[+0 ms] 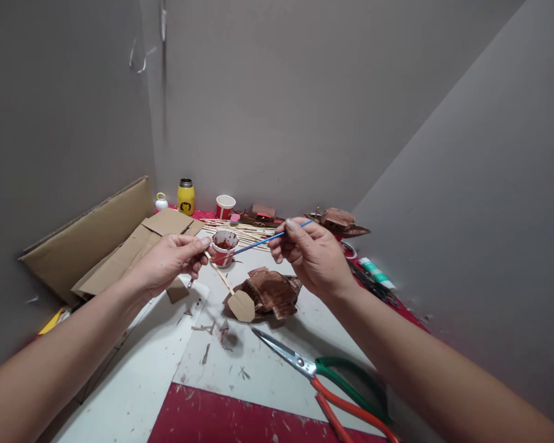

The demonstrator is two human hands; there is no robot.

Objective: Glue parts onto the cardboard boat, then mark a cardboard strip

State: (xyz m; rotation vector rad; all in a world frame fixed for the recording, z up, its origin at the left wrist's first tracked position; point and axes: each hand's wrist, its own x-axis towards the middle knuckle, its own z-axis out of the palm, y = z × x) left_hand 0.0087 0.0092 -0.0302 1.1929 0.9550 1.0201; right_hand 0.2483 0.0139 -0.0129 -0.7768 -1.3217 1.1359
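My left hand [178, 255] pinches the upper end of a thin wooden stick with a flat cardboard blade [241, 306], like a small oar, which slants down to the right. A slim blue paintbrush [261, 243] is gripped in my right hand [316, 255], its tip pointing left toward the stick near my left fingers. Whether the bristles touch the stick I cannot tell. Just behind the brush stands a red and white paper cup [224, 257] with brown paint inside. Under the blade sits a brown-painted cardboard model [274, 292], partly covered by the blade.
Scissors with green and orange handles [307, 364] lie in front, blades apart. Cardboard sheets [96, 237] lean at left. At the back are wooden sticks [244, 231], a yellow bottle [185, 198], a second paper cup [225, 207] and a brown model boat [339, 220]. Scraps litter the white board.
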